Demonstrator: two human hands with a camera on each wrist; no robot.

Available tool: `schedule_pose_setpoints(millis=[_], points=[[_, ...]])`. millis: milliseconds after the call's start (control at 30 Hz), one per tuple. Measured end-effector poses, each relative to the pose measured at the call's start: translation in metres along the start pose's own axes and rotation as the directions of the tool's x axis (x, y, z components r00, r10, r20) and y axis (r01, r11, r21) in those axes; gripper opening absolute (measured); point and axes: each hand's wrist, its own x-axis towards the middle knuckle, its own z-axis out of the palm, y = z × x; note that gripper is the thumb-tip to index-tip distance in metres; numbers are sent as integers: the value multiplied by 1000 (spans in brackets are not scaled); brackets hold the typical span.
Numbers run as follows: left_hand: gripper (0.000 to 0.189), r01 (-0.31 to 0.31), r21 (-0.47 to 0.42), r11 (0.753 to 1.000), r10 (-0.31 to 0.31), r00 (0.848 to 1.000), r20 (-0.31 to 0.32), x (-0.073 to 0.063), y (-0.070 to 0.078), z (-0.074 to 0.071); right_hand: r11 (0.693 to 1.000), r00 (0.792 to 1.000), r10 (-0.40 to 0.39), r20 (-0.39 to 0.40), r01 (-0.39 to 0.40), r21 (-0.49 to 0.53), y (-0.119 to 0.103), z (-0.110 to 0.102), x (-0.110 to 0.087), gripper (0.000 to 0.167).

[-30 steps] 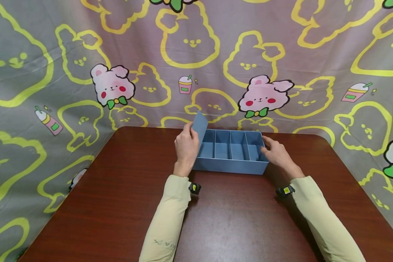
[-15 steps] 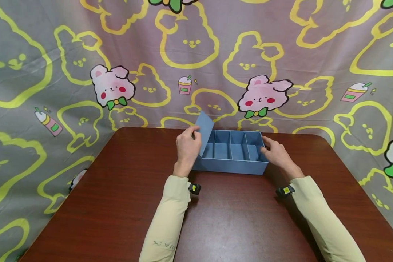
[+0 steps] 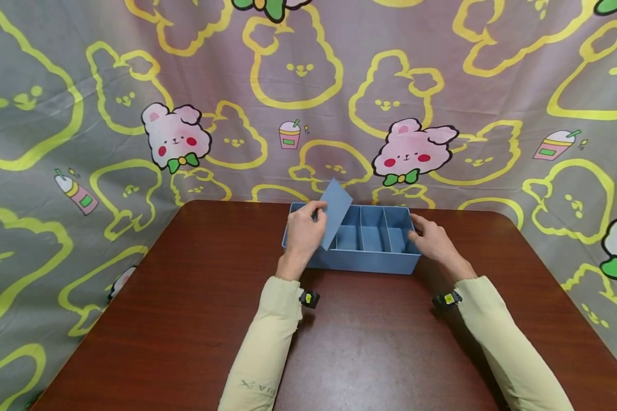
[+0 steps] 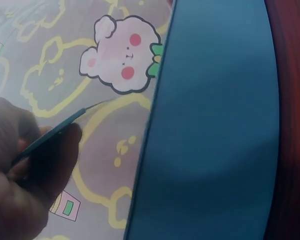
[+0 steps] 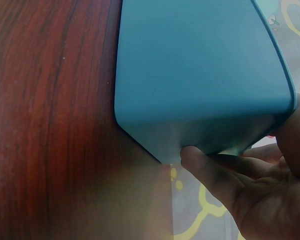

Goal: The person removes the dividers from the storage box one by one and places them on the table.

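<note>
A long blue divided box (image 3: 365, 262) sits towards the back of the table, its thin partitions marking off several compartments. My left hand (image 3: 305, 233) pinches a thin flat blue divider panel (image 3: 339, 210) and holds it tilted over the left part of the box. In the left wrist view the panel (image 4: 55, 133) appears edge-on between thumb and fingers, beside the box's long wall (image 4: 210, 120). At the box's right end, my right hand (image 3: 436, 242) grips the end wall, thumb over the rim. In the right wrist view its fingers (image 5: 210, 175) press the outside of that wall.
The dark red-brown wooden table (image 3: 195, 319) has rounded back corners. A grey-pink curtain (image 3: 226, 74) printed with yellow outlines and rabbit faces hangs behind it and along both sides. Each wrist carries a small black device.
The left hand has carried the panel rightward from the box's left end, turning it so its broad face shows more. The right hand and the box have stayed put.
</note>
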Motion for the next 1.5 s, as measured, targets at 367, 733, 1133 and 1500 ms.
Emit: schedule_pose_setpoints(millis=[367, 733, 1133, 1500], points=[[22, 47, -27, 999, -41, 982, 184, -3, 12, -1, 1000, 1000, -4, -4, 4, -2, 1, 1, 1, 59], [21, 11, -46, 999, 2, 959, 283, -8, 20, 7, 1000, 1000, 1, -3, -1, -6, 0, 1, 0, 59], [25, 28, -81, 996, 18, 857, 515, -12, 33, 7, 1000, 1000, 5, 9, -6, 12, -2, 0, -2, 60], [25, -7, -88, 996, 60, 777, 626, -21, 51, 10, 1000, 1000, -5, 11, 5, -4, 0, -1, -3, 60]])
